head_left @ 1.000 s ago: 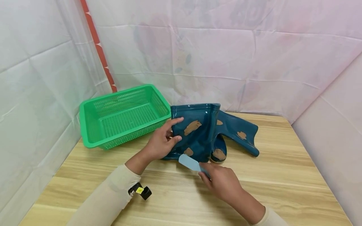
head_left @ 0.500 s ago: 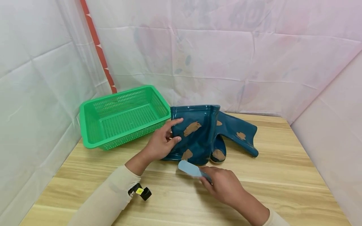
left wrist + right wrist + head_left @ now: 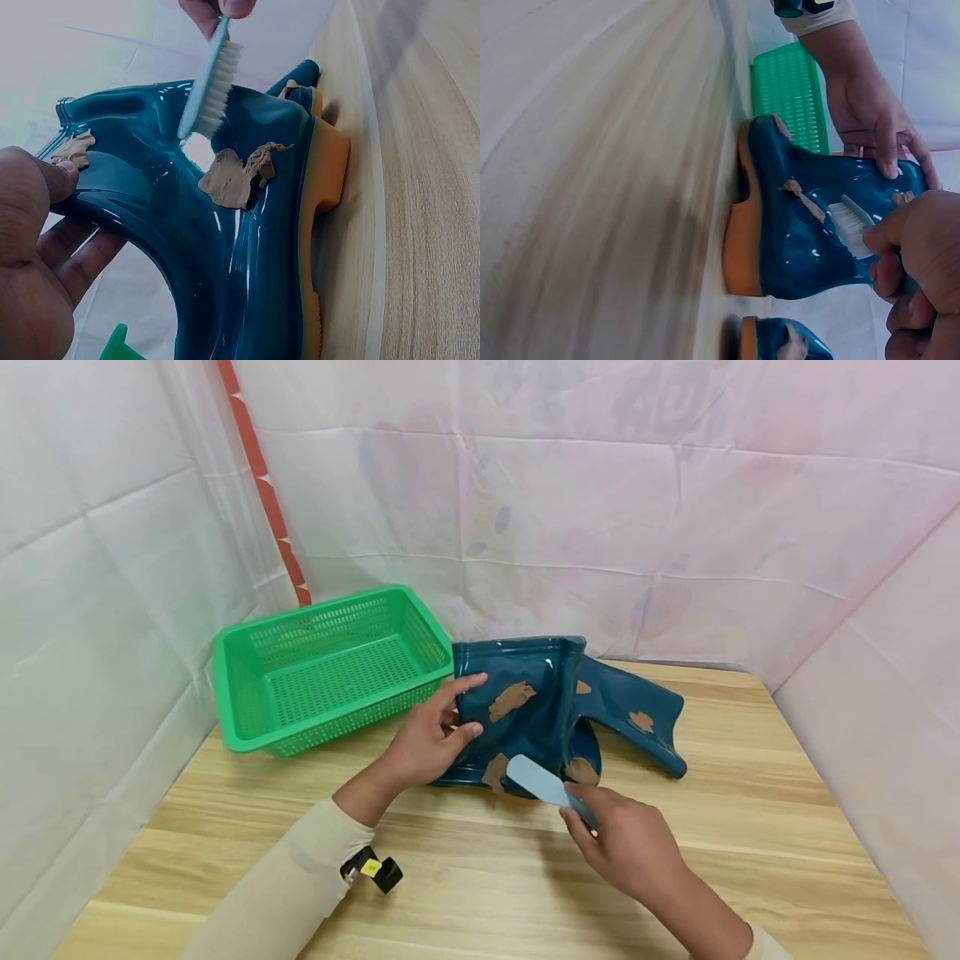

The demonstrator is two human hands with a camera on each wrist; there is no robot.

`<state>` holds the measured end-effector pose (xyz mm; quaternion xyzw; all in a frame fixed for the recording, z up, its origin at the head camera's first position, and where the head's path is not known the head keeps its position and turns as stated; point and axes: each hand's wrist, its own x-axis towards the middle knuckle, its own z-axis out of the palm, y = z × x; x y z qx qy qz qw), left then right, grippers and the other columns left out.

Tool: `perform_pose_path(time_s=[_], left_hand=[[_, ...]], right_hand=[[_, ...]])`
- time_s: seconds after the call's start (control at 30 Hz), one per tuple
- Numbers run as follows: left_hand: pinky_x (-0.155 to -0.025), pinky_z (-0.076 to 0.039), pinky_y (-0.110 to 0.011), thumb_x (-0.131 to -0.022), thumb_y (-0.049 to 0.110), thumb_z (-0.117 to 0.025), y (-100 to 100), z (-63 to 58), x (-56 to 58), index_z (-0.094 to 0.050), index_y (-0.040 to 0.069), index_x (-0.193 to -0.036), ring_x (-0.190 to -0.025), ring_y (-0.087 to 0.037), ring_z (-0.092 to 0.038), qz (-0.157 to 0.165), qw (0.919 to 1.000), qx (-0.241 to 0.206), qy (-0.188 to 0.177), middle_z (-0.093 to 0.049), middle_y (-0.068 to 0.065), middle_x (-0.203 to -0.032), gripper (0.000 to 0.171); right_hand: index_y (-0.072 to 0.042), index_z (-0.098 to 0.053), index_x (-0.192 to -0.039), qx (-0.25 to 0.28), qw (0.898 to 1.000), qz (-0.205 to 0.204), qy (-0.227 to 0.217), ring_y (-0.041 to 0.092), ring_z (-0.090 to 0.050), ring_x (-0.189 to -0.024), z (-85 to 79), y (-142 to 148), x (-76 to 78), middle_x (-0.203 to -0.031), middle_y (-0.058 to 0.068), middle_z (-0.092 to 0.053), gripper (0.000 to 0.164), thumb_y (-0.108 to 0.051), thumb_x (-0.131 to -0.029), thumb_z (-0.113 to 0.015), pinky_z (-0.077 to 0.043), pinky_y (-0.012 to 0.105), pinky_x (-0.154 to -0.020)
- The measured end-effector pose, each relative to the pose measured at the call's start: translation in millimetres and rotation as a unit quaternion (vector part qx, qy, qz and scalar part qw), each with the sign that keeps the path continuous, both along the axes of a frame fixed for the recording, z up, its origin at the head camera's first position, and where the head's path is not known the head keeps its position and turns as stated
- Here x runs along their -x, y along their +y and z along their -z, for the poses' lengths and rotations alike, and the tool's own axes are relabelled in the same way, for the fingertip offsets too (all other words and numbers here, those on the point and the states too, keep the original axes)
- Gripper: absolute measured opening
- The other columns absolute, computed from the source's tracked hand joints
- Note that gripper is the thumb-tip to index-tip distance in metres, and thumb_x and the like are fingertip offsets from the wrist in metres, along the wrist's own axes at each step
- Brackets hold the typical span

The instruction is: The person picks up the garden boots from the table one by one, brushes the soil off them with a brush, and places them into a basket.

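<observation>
A dark teal rain boot (image 3: pixel 542 727) with an orange sole stands on the table, smeared with brown mud-like patches. My left hand (image 3: pixel 420 739) grips the boot's upper shaft, its thumb on the outer face. A scrubbing brush (image 3: pixel 536 779) with a pale blue back is in my right hand (image 3: pixel 637 843), held by its handle. In the left wrist view the white bristles (image 3: pixel 223 82) face the boot just above a brown patch (image 3: pixel 228 180), which looks partly rucked up at one side. The right wrist view shows the bristles close against the boot; exact contact is hard to tell.
A second teal boot (image 3: pixel 630 693), with brown patches too, is behind and to the right of the first. The green perforated basket (image 3: pixel 337 727) stands at the back left, close to the first boot. White cloth walls (image 3: pixel 562 510) enclose the wooden table (image 3: pixel 750 860).
My right hand has drawn the brush slightly toward me, then moved it up and to the right along the boot. The left hand and both boots have stayed nearly where they were.
</observation>
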<state>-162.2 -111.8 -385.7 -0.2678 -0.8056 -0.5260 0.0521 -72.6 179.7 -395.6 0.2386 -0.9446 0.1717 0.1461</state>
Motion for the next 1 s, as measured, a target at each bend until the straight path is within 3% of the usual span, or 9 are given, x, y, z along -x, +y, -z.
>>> perform_pose_path(time_s=[0.3,0.5,0.77,1.0], left_hand=[[-0.058,-0.043,-0.032,-0.101,0.009,-0.067,-1,-1.4,-2.1,-0.042,0.028,-0.158,-0.054,-0.018,-0.044,0.003,1.0,-0.003,-0.007,-0.041,-0.004,-0.062,0.065],[-0.061,-0.047,-0.033,-0.101,0.01,-0.066,-2,-1.1,-3.2,-0.041,0.026,-0.158,-0.057,-0.017,-0.052,0.006,0.9999,-0.002,-0.014,-0.049,-0.002,-0.067,0.064],[-0.057,-0.042,-0.032,-0.101,0.011,-0.067,-1,-0.1,-3.0,-0.042,0.025,-0.158,-0.054,-0.018,-0.042,0.004,1.0,-0.004,-0.007,-0.04,-0.004,-0.063,0.063],[-0.057,-0.043,-0.032,-0.101,0.009,-0.067,0,1.0,-3.0,-0.042,0.027,-0.158,-0.054,-0.018,-0.046,0.005,0.9999,-0.01,-0.007,-0.042,-0.005,-0.067,0.065]], right_hand=[[-0.012,-0.074,-0.12,-0.022,0.999,-0.018,-0.023,0.013,-0.069,-0.074,14.1,-18,2.4,-0.102,0.003,-0.076,0.03,-0.026,-0.093,-0.078,-0.05,0.026,-0.055],[-0.012,-0.075,-0.12,-0.026,0.999,-0.032,-0.025,0.015,-0.071,-0.078,17.0,-28,3.3,-0.104,0.004,-0.076,0.03,-0.027,-0.094,-0.077,-0.052,0.028,-0.058],[-0.008,-0.074,-0.121,0.001,1.0,-0.012,0.009,0.006,-0.063,-0.066,6.5,-6,-0.7,-0.1,0.005,-0.076,0.035,-0.022,-0.09,-0.081,-0.044,0.022,-0.05],[-0.008,-0.074,-0.121,-0.019,1.0,0.004,0.008,0.009,-0.065,-0.067,9.6,-2,1.1,-0.101,0.005,-0.076,0.035,-0.023,-0.09,-0.081,-0.043,0.022,-0.049]])
